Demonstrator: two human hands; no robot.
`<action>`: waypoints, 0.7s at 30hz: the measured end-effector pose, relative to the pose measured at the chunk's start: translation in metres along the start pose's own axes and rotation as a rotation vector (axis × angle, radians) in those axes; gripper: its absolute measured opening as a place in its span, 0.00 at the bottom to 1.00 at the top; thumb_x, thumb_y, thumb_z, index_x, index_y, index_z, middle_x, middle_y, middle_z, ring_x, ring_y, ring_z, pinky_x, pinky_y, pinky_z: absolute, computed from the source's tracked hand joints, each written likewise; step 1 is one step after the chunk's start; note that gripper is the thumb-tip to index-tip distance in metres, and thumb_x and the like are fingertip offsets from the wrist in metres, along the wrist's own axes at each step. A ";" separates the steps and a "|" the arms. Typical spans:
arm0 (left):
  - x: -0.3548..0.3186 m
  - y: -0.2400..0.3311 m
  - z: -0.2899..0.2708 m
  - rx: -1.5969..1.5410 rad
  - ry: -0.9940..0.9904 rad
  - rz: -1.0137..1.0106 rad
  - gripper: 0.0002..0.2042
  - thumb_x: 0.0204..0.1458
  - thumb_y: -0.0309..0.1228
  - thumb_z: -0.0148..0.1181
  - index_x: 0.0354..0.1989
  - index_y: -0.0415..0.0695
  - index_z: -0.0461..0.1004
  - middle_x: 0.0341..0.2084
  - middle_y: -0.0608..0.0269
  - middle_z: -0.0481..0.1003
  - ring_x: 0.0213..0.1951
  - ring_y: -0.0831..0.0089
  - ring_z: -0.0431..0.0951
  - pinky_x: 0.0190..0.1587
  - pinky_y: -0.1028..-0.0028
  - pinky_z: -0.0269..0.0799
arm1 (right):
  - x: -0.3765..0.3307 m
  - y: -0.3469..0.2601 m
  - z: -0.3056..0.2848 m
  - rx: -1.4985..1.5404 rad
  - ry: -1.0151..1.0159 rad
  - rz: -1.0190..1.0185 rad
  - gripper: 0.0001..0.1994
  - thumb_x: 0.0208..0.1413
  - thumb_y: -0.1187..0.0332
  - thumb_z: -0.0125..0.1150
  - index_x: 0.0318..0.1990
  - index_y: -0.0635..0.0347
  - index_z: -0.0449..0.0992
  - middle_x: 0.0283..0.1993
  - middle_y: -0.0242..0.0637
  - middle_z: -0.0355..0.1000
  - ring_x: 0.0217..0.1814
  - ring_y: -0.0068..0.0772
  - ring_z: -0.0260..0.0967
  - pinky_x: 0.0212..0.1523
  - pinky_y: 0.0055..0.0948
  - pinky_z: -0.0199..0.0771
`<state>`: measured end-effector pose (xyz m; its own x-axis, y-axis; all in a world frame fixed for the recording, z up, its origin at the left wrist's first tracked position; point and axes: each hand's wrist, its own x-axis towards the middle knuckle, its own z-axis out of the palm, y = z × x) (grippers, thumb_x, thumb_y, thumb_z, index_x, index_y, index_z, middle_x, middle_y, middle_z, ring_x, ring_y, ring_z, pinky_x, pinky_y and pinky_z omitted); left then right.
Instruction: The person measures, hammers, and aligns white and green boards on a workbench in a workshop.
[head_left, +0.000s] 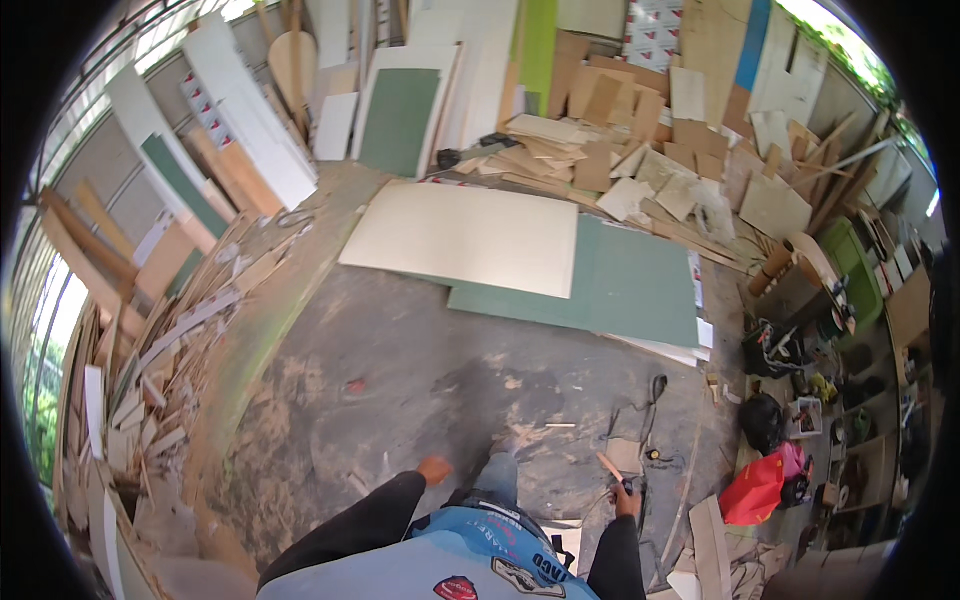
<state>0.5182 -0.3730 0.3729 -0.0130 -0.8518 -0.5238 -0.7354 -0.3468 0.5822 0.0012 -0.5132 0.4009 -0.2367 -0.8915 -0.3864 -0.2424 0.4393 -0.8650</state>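
Right hand (627, 497) is gripping a small dark tool (622, 484) with a thin pale orange-tipped piece sticking up and leftward from the fist; tool too small to tell its kind. It is sitting low right of centre, above the dusty concrete floor (400, 370). Fingers are curling closed round it. Black-sleeved right forearm is rising from the lower edge. Left hand (434, 469) is hanging free; finger spread cannot be told.

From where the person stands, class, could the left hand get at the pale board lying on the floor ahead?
Probably not without walking. The left hand hangs empty beside the body, and the pale board lies well ahead across bare, dusty floor. Nothing blocks the way; it simply looks too far.
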 end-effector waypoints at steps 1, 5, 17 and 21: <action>0.001 -0.009 0.000 0.170 -0.069 0.037 0.11 0.47 0.38 0.61 0.31 0.43 0.80 0.30 0.47 0.79 0.40 0.51 0.80 0.41 0.56 0.75 | 0.012 -0.023 0.017 0.101 -0.031 0.021 0.11 0.45 0.65 0.63 0.28 0.68 0.78 0.22 0.37 0.74 0.17 0.28 0.70 0.19 0.28 0.69; 0.030 0.008 0.025 0.269 -0.262 -0.012 0.10 0.48 0.34 0.58 0.33 0.43 0.78 0.27 0.50 0.79 0.32 0.50 0.81 0.37 0.54 0.76 | 0.061 -0.065 0.041 0.093 -0.204 0.042 0.12 0.47 0.65 0.63 0.28 0.69 0.79 0.24 0.38 0.76 0.21 0.30 0.74 0.21 0.28 0.73; 0.346 0.169 -0.057 0.739 -0.206 0.279 0.12 0.56 0.38 0.53 0.34 0.45 0.82 0.34 0.48 0.80 0.36 0.47 0.80 0.39 0.51 0.74 | 0.189 -0.041 -0.071 0.108 -0.065 0.390 0.15 0.44 0.54 0.64 0.30 0.56 0.80 0.26 0.39 0.77 0.28 0.37 0.76 0.27 0.39 0.74; 0.479 0.303 -0.122 -0.059 0.177 0.048 0.16 0.50 0.43 0.58 0.35 0.42 0.80 0.32 0.47 0.79 0.36 0.49 0.79 0.40 0.56 0.73 | 0.230 -0.057 -0.097 0.601 0.292 0.589 0.13 0.43 0.54 0.59 0.24 0.53 0.73 0.23 0.36 0.73 0.23 0.36 0.71 0.25 0.37 0.68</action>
<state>0.3716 -0.9343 0.3743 0.0757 -0.9219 -0.3799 -0.6961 -0.3216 0.6419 -0.1309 -0.7319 0.3923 -0.4177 -0.4389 -0.7956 0.5096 0.6117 -0.6050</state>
